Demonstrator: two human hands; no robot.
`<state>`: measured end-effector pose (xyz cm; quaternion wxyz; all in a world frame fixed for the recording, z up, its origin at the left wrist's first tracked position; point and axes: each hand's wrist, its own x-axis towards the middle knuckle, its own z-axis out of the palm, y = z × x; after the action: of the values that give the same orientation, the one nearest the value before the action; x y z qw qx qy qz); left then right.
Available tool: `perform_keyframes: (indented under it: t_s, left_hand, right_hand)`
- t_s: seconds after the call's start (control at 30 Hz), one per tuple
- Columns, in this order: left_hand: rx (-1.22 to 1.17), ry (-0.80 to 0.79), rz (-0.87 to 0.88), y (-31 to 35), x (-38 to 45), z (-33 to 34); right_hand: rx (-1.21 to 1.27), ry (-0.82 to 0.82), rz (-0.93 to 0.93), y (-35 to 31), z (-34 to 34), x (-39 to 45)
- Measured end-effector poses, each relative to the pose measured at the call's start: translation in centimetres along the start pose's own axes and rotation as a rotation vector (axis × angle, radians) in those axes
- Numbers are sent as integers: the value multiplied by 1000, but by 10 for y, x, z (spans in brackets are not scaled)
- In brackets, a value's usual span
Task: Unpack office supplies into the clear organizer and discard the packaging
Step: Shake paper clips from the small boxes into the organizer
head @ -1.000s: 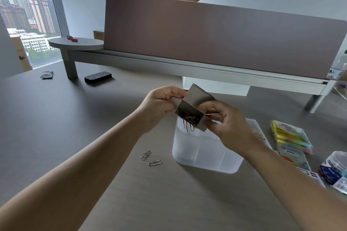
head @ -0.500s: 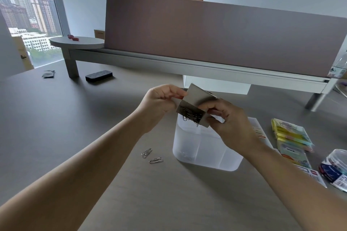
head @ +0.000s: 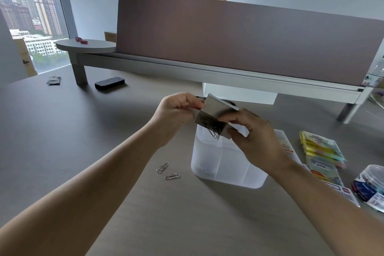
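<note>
since the earlier frame the clips hang lower from the box [head: 214, 114], pinched by left hand [head: 178, 108] and right hand [head: 253, 137] over the organizer [head: 226, 164]; two clips [head: 168, 171] and packets [head: 320, 149] remain on the worktop [head: 104, 141].

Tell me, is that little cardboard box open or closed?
Open: paper clips hang out of the small box over the clear organizer.

1. The small box [head: 216, 113] is tipped a bit more over the clear organizer [head: 226, 164] than before.
2. The bunch of paper clips [head: 214, 129] seems to hang lower from it now.
</note>
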<state>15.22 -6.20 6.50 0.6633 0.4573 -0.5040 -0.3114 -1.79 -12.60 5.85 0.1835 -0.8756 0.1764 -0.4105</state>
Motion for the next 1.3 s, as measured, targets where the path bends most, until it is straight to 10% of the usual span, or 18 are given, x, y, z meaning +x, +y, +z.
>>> perform_keyframes:
  t_s: [0.97, 1.3]
  left_hand:
    - [115, 62, -98, 43, -34, -14]
    - [197, 395, -345, 23, -133, -70]
  right_hand:
    - [194, -29, 204, -51, 2, 25]
    - [51, -264, 117, -65, 68, -36]
